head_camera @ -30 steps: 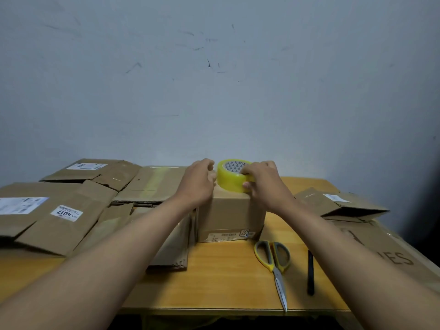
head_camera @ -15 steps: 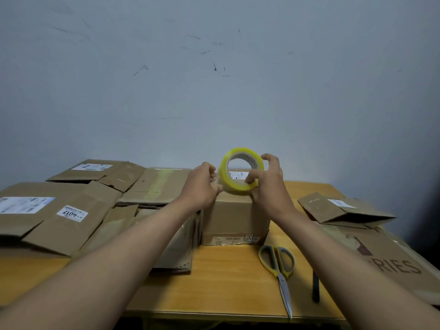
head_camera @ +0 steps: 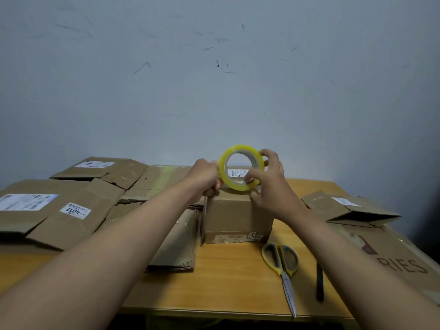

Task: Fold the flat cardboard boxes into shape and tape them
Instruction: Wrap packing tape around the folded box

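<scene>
A scuffed grey wall backs the wooden table (head_camera: 226, 277). I see the right hand (head_camera: 269, 186) gripping the yellow tape roll (head_camera: 222, 173) upright above the folded box (head_camera: 235, 210); the left hand (head_camera: 204, 177) pinches at its edge — likely finding the tape end. I'd peel slowly, keeping the strip straight over the seam — scissors (head_camera: 283, 265) lie near.

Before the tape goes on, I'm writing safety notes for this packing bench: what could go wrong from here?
Possible snags:
1. The yellow tape roll is held above the small folded box by the right hand while the left hand pinches its edge; nothing pins the box, so pulling tape may drag it.
2. The scissors lie under the right forearm, blades near the table edge; a sweep could knock them off.
</scene>
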